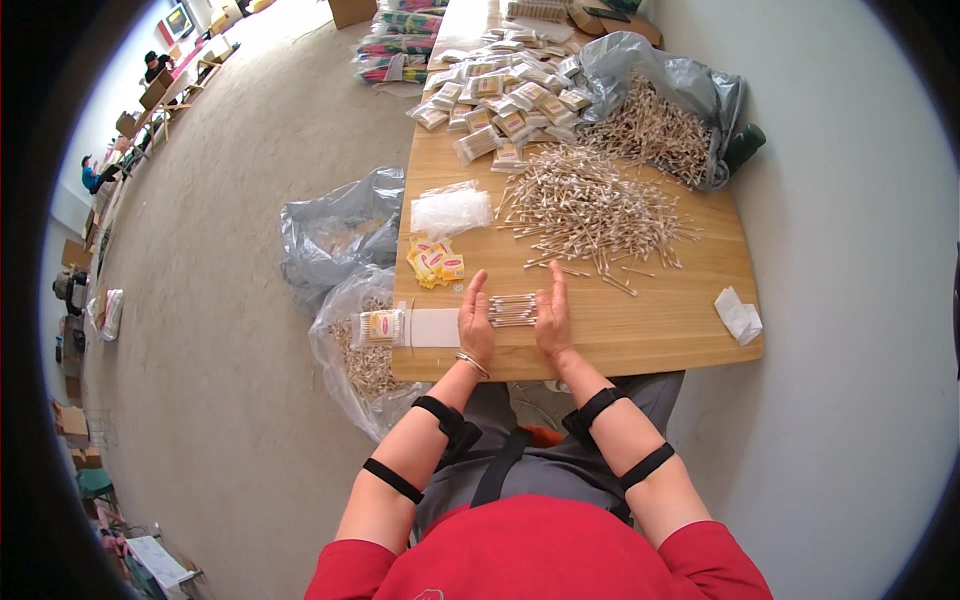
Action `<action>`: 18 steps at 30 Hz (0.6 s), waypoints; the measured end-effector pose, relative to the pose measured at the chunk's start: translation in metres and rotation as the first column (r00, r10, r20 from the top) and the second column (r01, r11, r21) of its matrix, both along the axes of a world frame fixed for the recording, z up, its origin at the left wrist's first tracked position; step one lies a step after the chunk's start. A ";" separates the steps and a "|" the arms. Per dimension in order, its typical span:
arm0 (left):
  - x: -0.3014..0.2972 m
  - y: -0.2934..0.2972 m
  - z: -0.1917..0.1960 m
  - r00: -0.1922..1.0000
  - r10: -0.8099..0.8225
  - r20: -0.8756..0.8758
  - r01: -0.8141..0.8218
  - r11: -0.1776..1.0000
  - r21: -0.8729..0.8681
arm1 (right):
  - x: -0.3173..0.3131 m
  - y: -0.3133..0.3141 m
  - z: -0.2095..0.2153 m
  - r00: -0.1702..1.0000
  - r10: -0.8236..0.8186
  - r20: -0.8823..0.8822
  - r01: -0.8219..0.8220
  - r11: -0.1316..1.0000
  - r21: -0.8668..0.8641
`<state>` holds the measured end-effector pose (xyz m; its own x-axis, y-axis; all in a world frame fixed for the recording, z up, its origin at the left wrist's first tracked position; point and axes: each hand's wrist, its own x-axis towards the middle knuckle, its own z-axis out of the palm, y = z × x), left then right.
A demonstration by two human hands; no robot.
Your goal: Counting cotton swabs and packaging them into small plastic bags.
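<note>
A small row of cotton swabs (513,310) lies on the table between my two hands, its sticks running from left to right. My left hand (477,328) stands on edge at the row's left end, fingers straight and pointing away from me. Facing it at the right end is my right hand (552,318), also flat with outstretched fingers. Both palms appear to touch the swab tips. A white strip (436,328) lies just left of my left hand, with a filled swab packet (380,327) at its far end. Beyond my hands spreads a large loose pile of cotton swabs (595,205).
Yellow printed cards (436,262) and clear empty bags (450,211) lie on the left. Many filled packets (510,95) are heaped farther back. A grey bag (640,62) spills swabs at back right. White tissue (738,316) lies near the right edge; swab-filled plastic bags (365,350) stand left.
</note>
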<state>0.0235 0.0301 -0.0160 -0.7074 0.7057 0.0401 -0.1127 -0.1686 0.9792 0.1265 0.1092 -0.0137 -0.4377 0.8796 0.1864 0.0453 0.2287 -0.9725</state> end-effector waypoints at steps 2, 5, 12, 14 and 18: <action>0.008 0.004 0.003 0.998 -0.021 0.055 0.021 1.000 0.002 | -0.009 -0.009 0.000 0.999 0.030 -0.011 -0.030 0.999 -0.013; 0.007 0.001 -0.001 0.983 -0.074 -0.168 0.056 0.993 -0.108 | -0.013 -0.013 0.001 0.996 0.074 -0.059 -0.076 0.996 -0.041; 0.001 0.001 -0.007 0.978 -0.052 0.203 0.039 0.997 0.070 | 0.006 -0.005 0.003 0.695 -0.024 0.718 -0.442 0.773 0.454; -0.009 -0.005 -0.022 0.981 -0.077 0.176 0.048 0.985 0.166 | 0.003 -0.019 0.010 0.602 0.011 0.798 -0.539 0.743 0.396; -0.009 0.000 -0.021 0.989 -0.112 0.095 0.103 0.991 0.089 | -0.004 -0.008 0.011 0.471 -0.090 0.877 -0.586 0.711 0.388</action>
<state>0.0146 0.0299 -0.0374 -0.6311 0.7749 0.0355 -0.2309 -0.2314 0.9451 0.1227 0.1008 -0.0029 -0.8449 0.5348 0.0101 0.5278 0.8367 -0.1462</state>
